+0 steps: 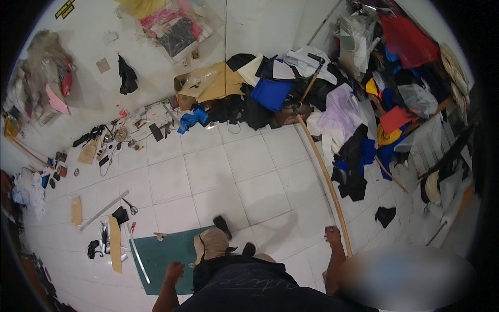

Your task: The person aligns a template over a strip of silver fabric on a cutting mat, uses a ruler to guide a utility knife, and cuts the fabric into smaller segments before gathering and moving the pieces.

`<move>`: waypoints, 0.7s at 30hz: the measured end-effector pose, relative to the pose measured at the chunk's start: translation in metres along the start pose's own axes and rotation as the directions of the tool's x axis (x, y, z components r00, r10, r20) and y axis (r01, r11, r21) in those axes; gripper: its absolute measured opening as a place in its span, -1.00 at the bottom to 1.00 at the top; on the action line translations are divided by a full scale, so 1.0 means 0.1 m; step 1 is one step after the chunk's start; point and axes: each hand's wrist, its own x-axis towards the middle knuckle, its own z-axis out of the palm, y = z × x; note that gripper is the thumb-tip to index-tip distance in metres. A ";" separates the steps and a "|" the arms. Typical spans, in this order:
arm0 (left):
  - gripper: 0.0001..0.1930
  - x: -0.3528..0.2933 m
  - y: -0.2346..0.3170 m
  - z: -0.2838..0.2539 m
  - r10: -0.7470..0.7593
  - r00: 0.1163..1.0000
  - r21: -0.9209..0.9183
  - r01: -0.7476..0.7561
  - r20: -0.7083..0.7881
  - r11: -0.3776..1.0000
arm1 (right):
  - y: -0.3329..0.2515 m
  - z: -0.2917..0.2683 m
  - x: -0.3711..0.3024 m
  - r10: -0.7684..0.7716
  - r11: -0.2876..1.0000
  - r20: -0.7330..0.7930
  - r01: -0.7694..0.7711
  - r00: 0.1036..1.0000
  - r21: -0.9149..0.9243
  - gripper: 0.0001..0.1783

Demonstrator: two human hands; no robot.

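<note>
My left hand [175,271] hangs at my side above the green cutting mat [169,249], its fingers loosely curled and nothing visible in them. Out to the right, my right hand [332,234] is beside a long wooden pole [325,174]; its fingers are curled too, and I see no object in them. The pole does not appear to be in its grasp. On the mat's left side lies a metal ruler [139,260], with a small red-handled tool [132,228] at its upper end. My legs stand at the mat's right edge, dark shoes [222,226] on the tiles.
Scissors [131,207], another long ruler [105,209] and a tan strip [115,244] lie left of the mat. Small tools and a cardboard box [184,99] line the wall. Heaped fabric [340,117] fills the right side. A blurred patch covers the lower right.
</note>
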 end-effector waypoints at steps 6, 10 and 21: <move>-0.56 1.45 0.51 0.00 0.043 0.991 0.071 -0.052 0.126 0.996 | -2.31 1.10 1.09 -0.341 0.940 0.109 0.336 0.934 0.061 -0.82; -0.62 2.48 1.44 -0.08 0.207 0.966 0.325 -0.247 0.154 0.913 | -2.84 1.97 1.05 -0.198 0.921 0.375 0.302 0.906 -0.244 -0.67; -0.60 4.56 7.61 0.61 0.507 0.858 0.156 -0.513 0.078 0.844 | -5.00 3.46 2.40 -0.386 0.828 0.461 0.521 0.799 -0.209 -0.65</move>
